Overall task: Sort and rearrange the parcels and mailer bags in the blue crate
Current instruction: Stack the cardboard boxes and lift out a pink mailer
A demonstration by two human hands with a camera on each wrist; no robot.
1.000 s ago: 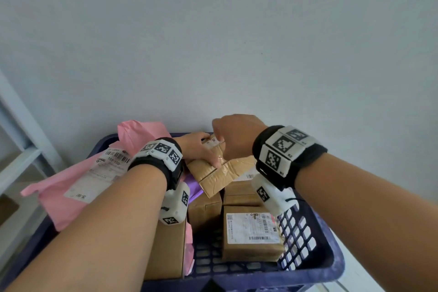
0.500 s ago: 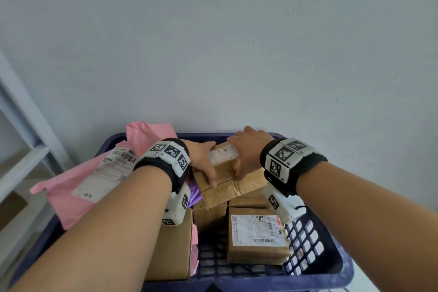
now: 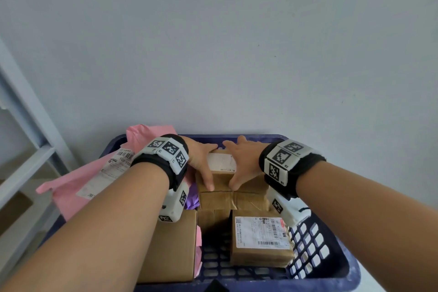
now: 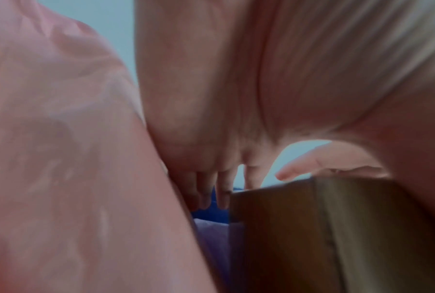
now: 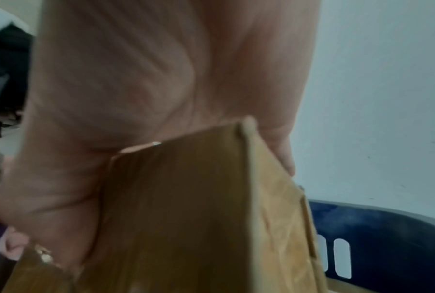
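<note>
Taped brown cardboard parcel (image 3: 221,173), tilted and lifted a second ago, now lies flat on other boxes at the blue crate's (image 3: 331,265) far edge; left hand (image 3: 201,161) and right hand (image 3: 244,161) flattened, thumbs spread on top.

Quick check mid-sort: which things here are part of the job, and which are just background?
Job:
- blue crate
- taped cardboard parcel, both hands on it
- labelled cardboard parcel
- plain cardboard box
- pink mailer bag
- purple mailer bag

Background:
- white shelf frame
- wall

Ahead of me I see a plain pale grey wall (image 3: 237,42); at my left stands a white metal shelf frame (image 3: 26,140).
</note>
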